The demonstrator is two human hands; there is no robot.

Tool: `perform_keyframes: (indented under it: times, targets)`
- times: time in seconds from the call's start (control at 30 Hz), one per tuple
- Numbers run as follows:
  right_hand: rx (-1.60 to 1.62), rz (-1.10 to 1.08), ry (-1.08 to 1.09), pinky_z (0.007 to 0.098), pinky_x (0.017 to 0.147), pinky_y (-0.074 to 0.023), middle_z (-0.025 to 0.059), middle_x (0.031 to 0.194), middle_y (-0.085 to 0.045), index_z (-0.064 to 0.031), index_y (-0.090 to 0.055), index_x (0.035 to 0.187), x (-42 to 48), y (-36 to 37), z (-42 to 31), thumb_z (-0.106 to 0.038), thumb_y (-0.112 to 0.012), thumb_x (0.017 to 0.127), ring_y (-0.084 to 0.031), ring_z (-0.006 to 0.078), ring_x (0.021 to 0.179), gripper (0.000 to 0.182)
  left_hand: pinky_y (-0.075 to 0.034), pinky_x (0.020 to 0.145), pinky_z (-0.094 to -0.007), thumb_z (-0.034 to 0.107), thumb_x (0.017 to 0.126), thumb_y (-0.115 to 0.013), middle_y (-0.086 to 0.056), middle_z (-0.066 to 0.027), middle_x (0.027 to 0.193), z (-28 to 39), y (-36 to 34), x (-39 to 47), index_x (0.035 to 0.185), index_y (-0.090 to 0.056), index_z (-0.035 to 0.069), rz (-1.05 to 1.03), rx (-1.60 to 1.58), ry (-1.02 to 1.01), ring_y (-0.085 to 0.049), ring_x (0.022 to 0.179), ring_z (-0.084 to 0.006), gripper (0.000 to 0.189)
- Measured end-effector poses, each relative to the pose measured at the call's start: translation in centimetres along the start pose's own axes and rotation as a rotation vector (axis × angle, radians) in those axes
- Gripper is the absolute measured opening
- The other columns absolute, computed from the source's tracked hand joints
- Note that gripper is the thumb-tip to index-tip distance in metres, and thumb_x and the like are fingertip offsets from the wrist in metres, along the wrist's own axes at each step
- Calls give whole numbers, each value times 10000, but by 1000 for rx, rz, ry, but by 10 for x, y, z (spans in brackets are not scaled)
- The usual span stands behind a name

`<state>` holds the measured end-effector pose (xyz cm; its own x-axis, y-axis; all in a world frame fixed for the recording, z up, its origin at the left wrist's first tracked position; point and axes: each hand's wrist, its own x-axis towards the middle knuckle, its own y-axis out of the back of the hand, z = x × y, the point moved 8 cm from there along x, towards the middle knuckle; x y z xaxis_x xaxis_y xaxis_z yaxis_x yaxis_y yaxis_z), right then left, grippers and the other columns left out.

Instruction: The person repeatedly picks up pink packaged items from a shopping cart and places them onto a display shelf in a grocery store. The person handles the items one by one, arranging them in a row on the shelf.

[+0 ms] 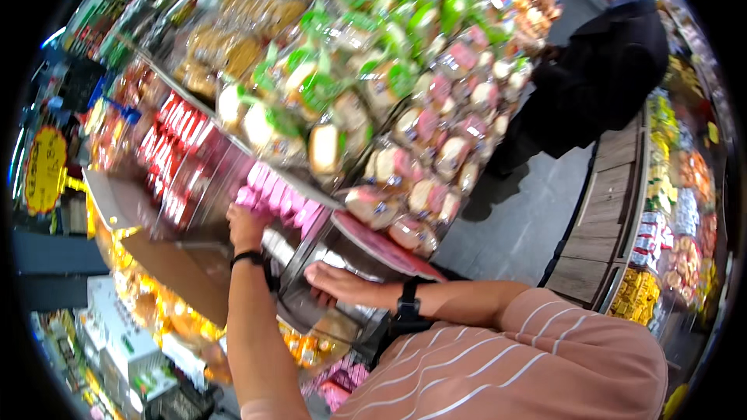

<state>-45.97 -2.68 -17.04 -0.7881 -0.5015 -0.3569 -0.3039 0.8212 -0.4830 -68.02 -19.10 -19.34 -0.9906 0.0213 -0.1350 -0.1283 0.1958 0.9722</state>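
Note:
My left hand (247,225) is at the near end of a row of pink wrapped packets (283,192) in a clear-walled display compartment. Its fingers touch the packets there, but blur and the hand itself hide whether one is gripped. My right hand (344,284) hovers over a shiny metal-looking compartment (318,254) beside that row. Its fingers are extended, and nothing shows in it. Left of the pink row stand red wrapped packets (175,146). Above both hands, bagged bread loaves with green wrapping (315,87) and pink-labelled bread packs (423,181) lie piled on the display.
A person in dark clothing (601,70) stands in the aisle at right. Wood-fronted shelving (607,192) holding packaged snacks lines the far side. A brown cardboard panel (181,274) and yellow packets (146,303) lie left of my arm. A yellow price sign (45,170) bears writing.

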Motion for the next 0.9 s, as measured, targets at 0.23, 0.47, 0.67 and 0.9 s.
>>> perform_keyframes:
  times: [0.23,0.47,0.67,0.9]
  targets:
    - [-34,-72,-19,273,586,-483,41,922,-519,-117,-458,1172,-17,-19,-5,-483,-397,1026,-568,110,719,398,-524,928,-422,342,668,-867,-421,-204,1342,-38,36,-35,1344,-335,-23,-75,-240,286,-574,1145,-375,935]
    - [-143,-71,-29,284,580,-513,70,928,-550,-69,-455,1146,-18,-28,3,-506,-408,1014,-612,151,733,458,-497,925,-467,407,772,-779,-460,-276,1279,-28,94,-59,1182,-454,-53,91,-494,186,-547,1130,-448,697]
    - [-221,-119,2,270,579,-518,59,920,-585,-53,-485,1080,-19,-40,-18,-456,-441,1013,-624,137,730,411,-462,937,-441,286,902,-680,-483,-310,1280,-3,213,-146,1346,-426,-97,565,-737,-141,-516,1163,-424,639]
    - [-230,-407,46,273,594,-513,42,759,-640,-30,-623,901,-32,-103,-28,-73,-507,872,-616,127,653,127,-472,744,-233,111,949,-607,-546,-91,1268,-45,229,-319,1408,-431,26,505,-1568,140,-590,902,-119,499]
